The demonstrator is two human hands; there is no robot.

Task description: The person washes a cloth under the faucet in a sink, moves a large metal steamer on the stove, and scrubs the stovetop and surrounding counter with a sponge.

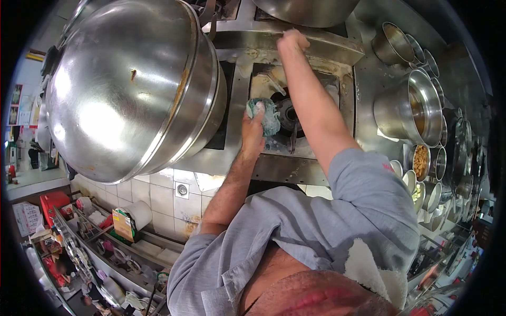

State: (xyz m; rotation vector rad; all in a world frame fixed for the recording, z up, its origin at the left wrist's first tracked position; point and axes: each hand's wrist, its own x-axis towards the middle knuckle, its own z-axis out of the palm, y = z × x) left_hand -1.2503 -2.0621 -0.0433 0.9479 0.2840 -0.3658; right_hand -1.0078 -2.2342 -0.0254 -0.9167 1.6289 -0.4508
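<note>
A green, soapy scouring pad (pixel 270 117) is gripped in my left hand (pixel 253 126), the thumb pressed on it. It is held over the left side of the stove burner (pixel 291 114), whose dark round head shows partly between my arms. My right hand (pixel 293 40) reaches far forward to the raised steel ledge (pixel 329 46) behind the burner. Its fingers are curled closed, and what they hold, if anything, is hidden. Around the burner the stove top (pixel 345 105) looks stained and whitish.
A huge domed steel lid (pixel 121 89) covers a pot close on my left. Another large steel pot (pixel 311 8) stands beyond the ledge. To the right are a tall steel pot (pixel 398 110), several smaller containers and a bowl of brown food pieces (pixel 420 161). Shelves (pixel 121 263) run at lower left.
</note>
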